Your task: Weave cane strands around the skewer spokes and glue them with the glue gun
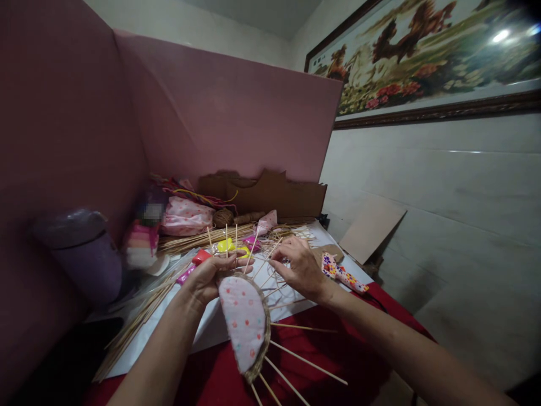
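My left hand (209, 277) grips the upper edge of a round disc (245, 324) covered in pink dotted cloth, held on edge above the red table cloth. A woven twine rim runs round the disc, and several thin wooden sticks (296, 358) stand out from it like spokes. My right hand (298, 266) is to the right of the disc, its fingers pinched round one of the upper sticks. What exactly lies between its fingertips is hard to make out.
A bundle of long thin sticks (190, 241) lies on the white sheet (169, 332), with yellow-handled scissors (230, 246), a twine ball (222, 217), pink cloth (186, 217) and a patterned strip (344, 276). A purple container (82, 254) stands left. Pink boards (236, 113) close the back.
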Demonstrator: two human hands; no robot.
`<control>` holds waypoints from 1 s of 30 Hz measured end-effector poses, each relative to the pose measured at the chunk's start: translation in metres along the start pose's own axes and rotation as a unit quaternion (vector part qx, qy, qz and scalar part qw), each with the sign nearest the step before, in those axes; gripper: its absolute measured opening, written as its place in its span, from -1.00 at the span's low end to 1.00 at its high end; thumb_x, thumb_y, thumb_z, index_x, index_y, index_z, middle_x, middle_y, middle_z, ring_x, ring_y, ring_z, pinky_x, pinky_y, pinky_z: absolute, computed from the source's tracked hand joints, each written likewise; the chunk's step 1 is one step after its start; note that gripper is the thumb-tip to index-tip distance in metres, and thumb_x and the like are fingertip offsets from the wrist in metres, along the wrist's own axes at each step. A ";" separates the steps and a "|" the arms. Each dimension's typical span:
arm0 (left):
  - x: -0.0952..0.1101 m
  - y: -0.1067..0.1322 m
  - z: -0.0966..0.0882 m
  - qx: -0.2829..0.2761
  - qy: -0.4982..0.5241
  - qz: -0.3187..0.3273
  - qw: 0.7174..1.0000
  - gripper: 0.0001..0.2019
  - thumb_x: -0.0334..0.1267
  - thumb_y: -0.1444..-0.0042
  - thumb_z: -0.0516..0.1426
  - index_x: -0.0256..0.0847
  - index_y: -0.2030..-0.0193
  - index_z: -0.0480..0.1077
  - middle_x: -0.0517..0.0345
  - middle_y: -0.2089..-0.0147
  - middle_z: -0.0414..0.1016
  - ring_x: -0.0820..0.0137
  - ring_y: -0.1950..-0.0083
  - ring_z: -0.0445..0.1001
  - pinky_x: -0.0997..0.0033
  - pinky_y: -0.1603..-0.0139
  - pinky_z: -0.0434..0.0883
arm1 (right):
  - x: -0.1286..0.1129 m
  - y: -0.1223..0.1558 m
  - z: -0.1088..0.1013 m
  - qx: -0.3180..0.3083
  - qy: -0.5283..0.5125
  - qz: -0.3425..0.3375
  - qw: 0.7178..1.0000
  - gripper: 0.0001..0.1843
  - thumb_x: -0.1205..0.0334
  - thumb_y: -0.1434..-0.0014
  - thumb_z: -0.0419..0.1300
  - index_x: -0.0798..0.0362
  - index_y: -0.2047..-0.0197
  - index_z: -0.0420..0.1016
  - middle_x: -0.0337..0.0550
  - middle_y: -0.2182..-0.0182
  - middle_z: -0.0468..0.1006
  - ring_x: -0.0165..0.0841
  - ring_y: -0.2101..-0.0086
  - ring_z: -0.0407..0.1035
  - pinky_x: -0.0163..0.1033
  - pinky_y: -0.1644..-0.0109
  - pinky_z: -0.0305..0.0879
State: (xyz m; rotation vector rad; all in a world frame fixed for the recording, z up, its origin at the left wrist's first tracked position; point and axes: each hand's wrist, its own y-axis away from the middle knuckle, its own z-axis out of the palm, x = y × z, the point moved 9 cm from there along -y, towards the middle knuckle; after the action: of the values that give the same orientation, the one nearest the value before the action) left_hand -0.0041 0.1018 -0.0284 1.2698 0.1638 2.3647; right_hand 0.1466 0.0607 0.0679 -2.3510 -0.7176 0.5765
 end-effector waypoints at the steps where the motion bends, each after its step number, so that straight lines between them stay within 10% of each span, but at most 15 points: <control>1: 0.000 -0.001 0.000 0.000 0.000 0.000 1.000 -0.69 -0.52 -0.06 0.06 -0.44 0.01 0.24 -0.14 0.34 0.58 0.21 0.33 0.57 0.31 0.35 0.48 | 0.000 0.000 0.000 -0.001 0.001 0.001 1.000 -0.90 0.30 -0.04 0.24 0.07 0.49 0.44 -0.17 0.43 0.47 -0.28 0.26 0.28 -0.14 0.07 0.05; 30: 0.005 0.004 0.005 -0.021 -0.008 0.027 0.999 -0.71 -0.65 0.09 0.11 -0.47 0.16 0.33 -0.17 0.30 0.57 0.27 0.31 0.56 0.42 0.34 0.46 | -0.002 -0.009 0.007 -0.017 0.034 0.013 0.999 -0.89 0.34 0.01 0.20 0.08 0.55 0.42 -0.21 0.51 0.45 -0.33 0.32 0.27 -0.20 0.12 0.02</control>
State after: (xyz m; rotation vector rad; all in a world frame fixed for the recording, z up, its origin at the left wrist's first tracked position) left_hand -0.0030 0.1001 -0.0208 1.2879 0.0757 2.3900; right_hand 0.1381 0.0684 0.0695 -2.4012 -0.6720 0.4955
